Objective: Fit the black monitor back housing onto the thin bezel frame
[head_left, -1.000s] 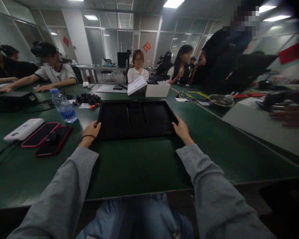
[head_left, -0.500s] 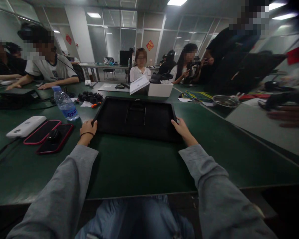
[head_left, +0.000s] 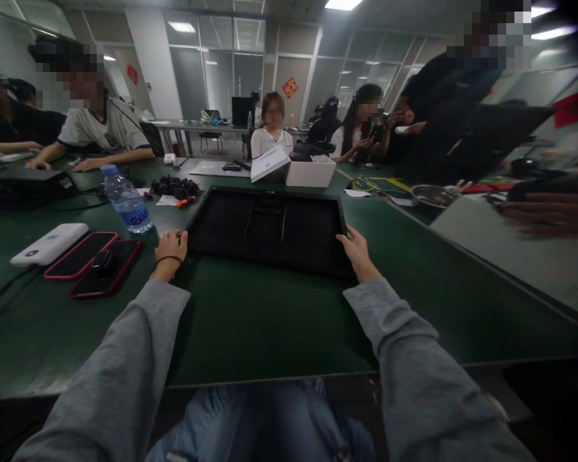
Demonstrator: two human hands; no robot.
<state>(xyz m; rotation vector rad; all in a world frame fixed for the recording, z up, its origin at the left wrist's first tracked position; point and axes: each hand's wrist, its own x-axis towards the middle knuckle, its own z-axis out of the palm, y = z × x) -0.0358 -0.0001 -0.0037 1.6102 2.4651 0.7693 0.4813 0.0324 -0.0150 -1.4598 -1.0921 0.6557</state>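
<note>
A large flat black panel [head_left: 270,228], like the back of a monitor, lies on the green table [head_left: 250,321] straight ahead of me. My left hand [head_left: 170,249] grips its near left corner, fingers curled over the edge. My right hand [head_left: 355,253] holds the near right corner the same way. Both arms are in grey sleeves. The panel's far edge looks raised a little off the table.
Left of the panel lie two red-cased phones [head_left: 94,260], a white power bank [head_left: 48,244] and a water bottle [head_left: 125,200]. Behind it sit black cables [head_left: 176,187] and an open white box [head_left: 293,170]. A metal bowl [head_left: 431,194] is at right. Several people sit around.
The panel has tilted up at its far side and shifted slightly right and away. Both hands kept their hold on the near corners.
</note>
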